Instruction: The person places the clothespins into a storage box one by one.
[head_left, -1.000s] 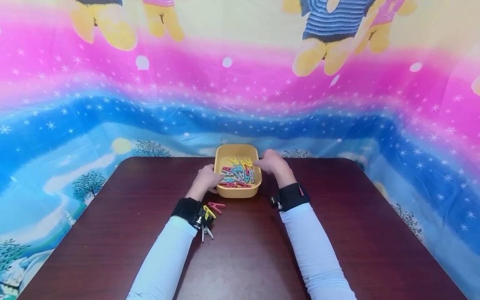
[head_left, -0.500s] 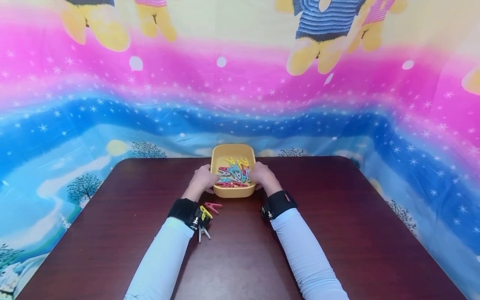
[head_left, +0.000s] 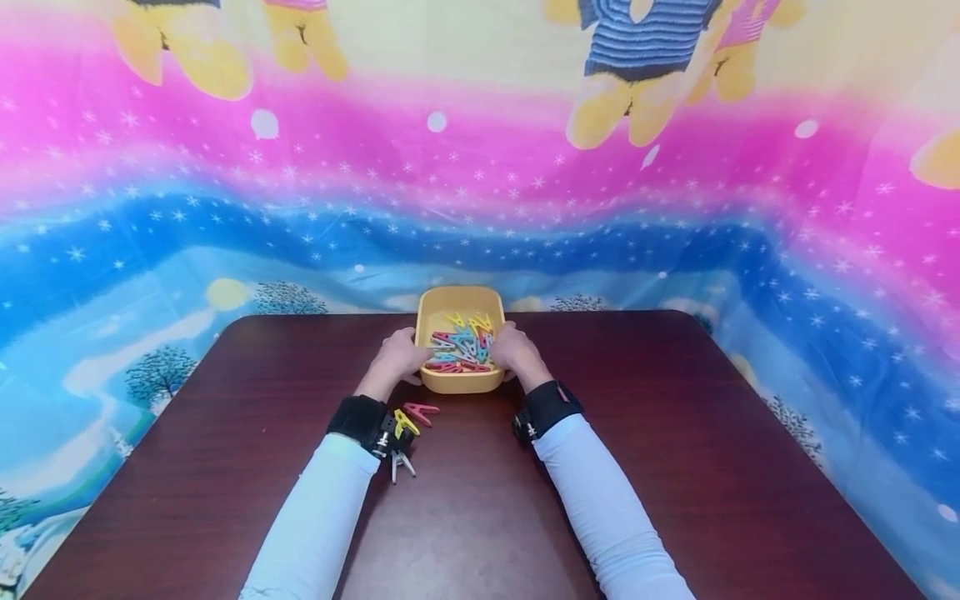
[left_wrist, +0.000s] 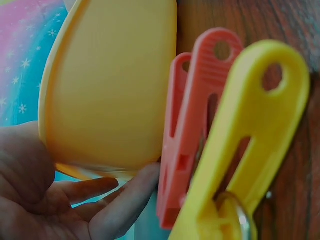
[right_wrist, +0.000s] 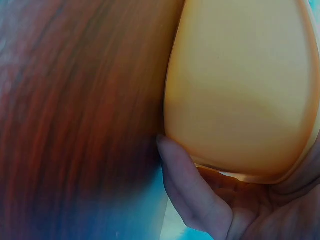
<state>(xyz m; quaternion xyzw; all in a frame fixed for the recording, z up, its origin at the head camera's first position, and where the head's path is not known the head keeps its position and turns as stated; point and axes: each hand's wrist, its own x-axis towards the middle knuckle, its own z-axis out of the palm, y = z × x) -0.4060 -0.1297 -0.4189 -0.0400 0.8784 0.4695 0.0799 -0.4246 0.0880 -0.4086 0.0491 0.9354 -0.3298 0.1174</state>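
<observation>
A yellow plastic bin (head_left: 461, 382) stands at the far side of the table, holding several clothespins (head_left: 465, 346) in yellow, red, blue and white. My left hand (head_left: 399, 357) grips its left side, thumb over the rim and fingers along the outer wall. On the opposite side my right hand (head_left: 516, 350) holds the bin the same way. In the right wrist view, one fingertip (right_wrist: 167, 145) reaches the wall's lower edge. Outside the bin, by my left wrist, lie a red clothespin (head_left: 422, 413), a yellow clothespin (head_left: 405, 422) and a grey-white clothespin (head_left: 402, 467).
The dark reddish-brown wooden table (head_left: 660, 433) extends to both sides. A cartoon-printed cloth (head_left: 450, 217) hangs right behind its back edge, close to the bin. Black wrist straps with cameras sit on both forearms, the left one beside the loose clothespins.
My right hand has come down from above the bin's right rim and taken hold of that side. My left hand keeps its grip. The whole head view has shifted slightly.
</observation>
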